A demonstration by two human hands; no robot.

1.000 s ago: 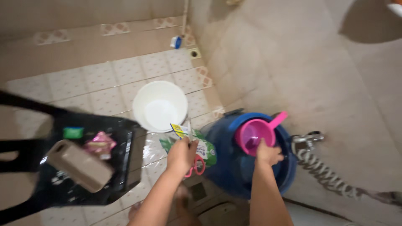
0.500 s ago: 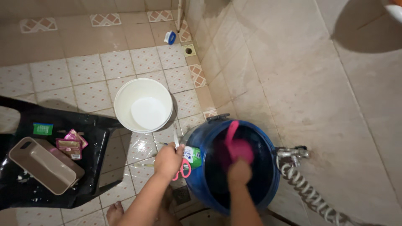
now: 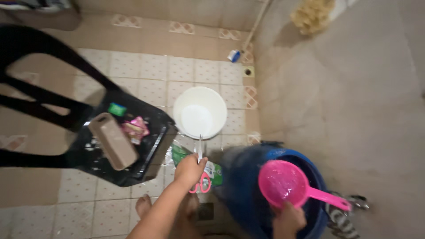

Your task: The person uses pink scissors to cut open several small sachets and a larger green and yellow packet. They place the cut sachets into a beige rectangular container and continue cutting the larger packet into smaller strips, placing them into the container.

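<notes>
Head view: the right hand (image 3: 288, 220), at the lower right of the frame, is closed around the handle of a pink dipper (image 3: 283, 183) and holds it level over the mouth of the blue barrel (image 3: 248, 186). The bowl looks full or wet, though the blur makes that hard to judge. The left hand (image 3: 189, 170), lower centre, is closed around pink-handled scissors (image 3: 201, 180) and a green and white packet (image 3: 212, 170), the blades pointing up toward the white bucket (image 3: 199, 111) on the tiled floor (image 3: 146, 71).

To handle the dipper well, I judge that it should stay level with a firm grip on the handle, because any tilt would spill over the barrel's rim. The scissors are best kept pointed away from the bare foot (image 3: 144, 206) below.

At the left of the frame, a black plastic chair (image 3: 88, 155) carries a tan box (image 3: 113, 140) and small packets.
</notes>
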